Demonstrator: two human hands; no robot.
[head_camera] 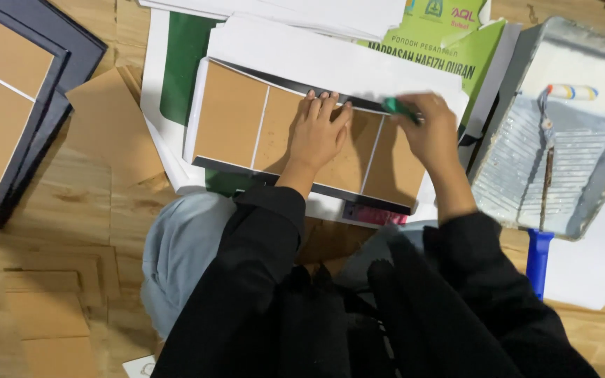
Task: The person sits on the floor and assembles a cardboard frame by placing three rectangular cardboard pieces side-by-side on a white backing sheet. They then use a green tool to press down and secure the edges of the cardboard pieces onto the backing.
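A flat book cover (232,119) lies on white paper in front of me, made of brown cardboard panels glued on dark covering with white gaps between them. My left hand (318,133) presses flat on the middle panels, fingers spread toward the far edge. My right hand (432,133) grips a small green tool (398,107) and holds it against the cover's far edge, at the right panel. Black sleeves cover both of my arms.
A grey paint tray (596,133) with a glue roller (572,92) and blue handle (538,259) sits at right. Another dark cover with brown panels (8,105) lies at left. Loose cardboard pieces (110,122) and white and green printed sheets (449,42) surround the work.
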